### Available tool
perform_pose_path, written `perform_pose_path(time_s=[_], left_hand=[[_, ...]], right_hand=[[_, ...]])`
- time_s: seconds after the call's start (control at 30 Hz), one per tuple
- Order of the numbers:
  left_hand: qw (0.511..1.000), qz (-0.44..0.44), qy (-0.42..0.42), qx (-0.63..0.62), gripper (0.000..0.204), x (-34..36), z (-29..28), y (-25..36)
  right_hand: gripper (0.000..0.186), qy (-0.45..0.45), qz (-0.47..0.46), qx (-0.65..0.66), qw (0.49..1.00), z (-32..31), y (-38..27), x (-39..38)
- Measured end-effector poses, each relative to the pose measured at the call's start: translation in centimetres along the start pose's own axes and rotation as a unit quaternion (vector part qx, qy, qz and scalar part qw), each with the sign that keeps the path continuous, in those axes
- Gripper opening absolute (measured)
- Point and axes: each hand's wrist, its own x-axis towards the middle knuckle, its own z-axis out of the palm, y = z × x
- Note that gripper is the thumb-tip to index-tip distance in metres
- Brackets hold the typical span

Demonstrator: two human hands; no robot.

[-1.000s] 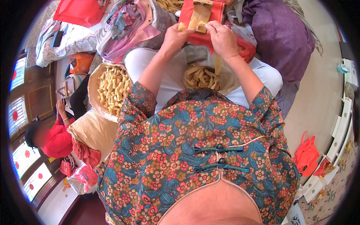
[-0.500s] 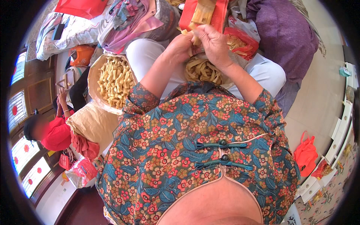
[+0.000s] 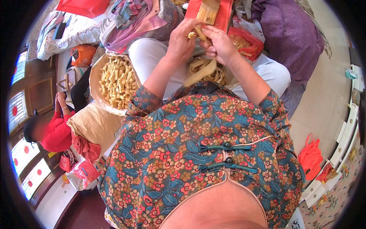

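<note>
Above my lap, my left hand (image 3: 182, 42) and my right hand (image 3: 222, 45) are both closed on a small pale-yellow roll of flat strip (image 3: 201, 34). A loose strip end (image 3: 202, 73), slightly blurred, hangs from my right hand toward my blouse. Below the hands, a heap of flat yellowish strips (image 3: 218, 75) lies in a container between my knees. Just beyond my fingers, a flat yellowish piece (image 3: 207, 14) rests on a red cloth (image 3: 225, 17). Left of my leg stands a round basket (image 3: 94, 89) full of short, knobbly yellow rolls (image 3: 117, 82).
A red plastic bag (image 3: 249, 47) with thin strips lies by my right knee. Purple cloth (image 3: 288, 38) is at the right, and bundled clothes (image 3: 133, 24) are at the far left. A person in red (image 3: 57, 131) sits at the left. An orange-red bag (image 3: 309, 157) lies on the floor.
My left hand has risen and turned around the roll. A strip end has swung down from my right hand over the heap. The other person's hands have lowered.
</note>
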Motion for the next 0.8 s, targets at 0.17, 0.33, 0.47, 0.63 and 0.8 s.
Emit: perform_pose_path(time_s=[0.17,0.33,0.47,0.63,0.8], left_hand=[[0.962,-0.214,-0.106,-0.132,0.019,0.0,-0.4,-0.4],[0.830,-0.317,-0.121,-0.444,0.018,-0.2,-0.2,-1.0],[0.928,-0.238,-0.140,-0.248,0.019,0.0,-0.4,-1.6],[0.926,-0.245,-0.126,-0.256,0.023,-0.5,-0.5,-2.3],[0.886,-0.307,-0.112,-0.328,0.031,-0.3,-0.4,-0.4]], right_hand=[[0.027,0.107,-0.267,-0.466,0.837,0.4,0.2,-0.7],[0.025,0.121,-0.300,-0.479,0.816,-0.3,-0.9,-1.0],[0.021,0.038,-0.176,-0.236,0.955,-0.5,-1.6,-1.1],[0.021,0.057,-0.121,-0.211,0.968,-0.2,-1.2,-1.0],[0.023,0.129,-0.199,-0.270,0.933,0.0,-1.3,-0.6]])
